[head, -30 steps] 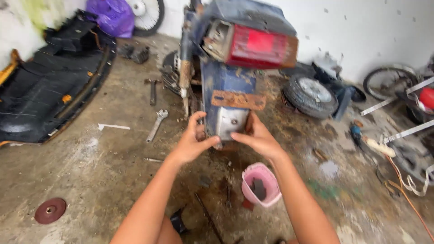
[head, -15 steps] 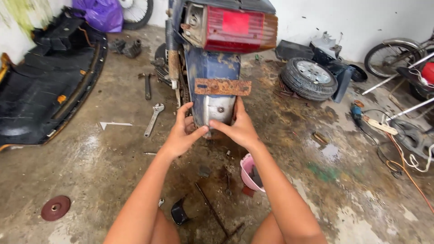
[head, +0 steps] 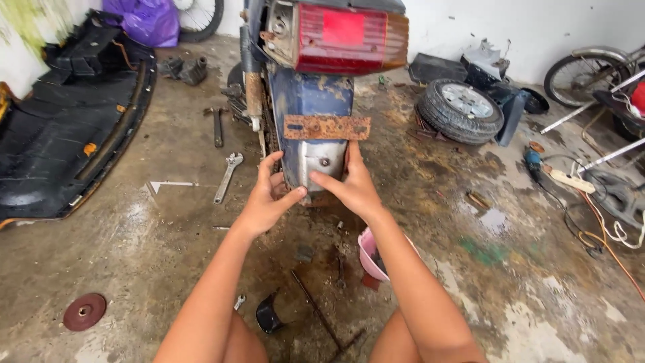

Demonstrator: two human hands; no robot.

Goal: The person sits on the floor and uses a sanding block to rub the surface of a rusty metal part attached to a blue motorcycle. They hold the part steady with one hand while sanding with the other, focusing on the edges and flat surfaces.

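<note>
The rear of an old blue motorcycle faces me, with a red tail light (head: 342, 37) on top and a rusty plate bracket (head: 326, 127) across the blue rear mudguard (head: 310, 156). My left hand (head: 267, 199) grips the mudguard's lower left edge, thumb across its bottom. My right hand (head: 351, 183) holds the lower right edge, fingers pointing up along it. Both forearms reach in from the bottom of the view.
An adjustable wrench (head: 228, 176) and a hammer (head: 217, 124) lie left of the bike. A pink bowl (head: 371, 255) sits under my right arm. A small wheel (head: 460, 109), black body panels (head: 74, 128), a red grinding disc (head: 84, 311) and cables (head: 598, 228) lie around.
The view has tilted and moved closer to the bike's rear. My hands have stayed on the lower mudguard, shifting slightly along its edges.
</note>
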